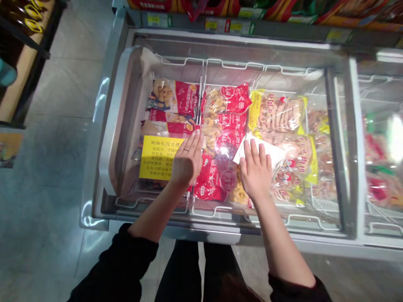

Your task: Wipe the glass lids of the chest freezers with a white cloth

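Note:
My left hand (189, 158) lies flat with fingers stretched out on the clear glass lid (226, 54) of a chest freezer, over the right edge of a yellow notice (155, 157) with printed characters. A ring shows on one finger. To the right, my right hand (256, 170) is also flat, its fingers slightly apart, pressing a folded white cloth or paper wipe (277, 154) against the lid. Below the glass, bags of frozen food lie in rows: red bags (231, 130) under and between my hands, and yellow-edged bags (280, 113) beyond the right one.
White wire baskets (217, 214) divide the freezer. Its grey frame (108, 105) runs around the lid, with a second section (382, 147) at right. Shelves with price tags (210, 25) stand behind. Tiled floor (53, 176) and another shelf (23, 63) lie to the left.

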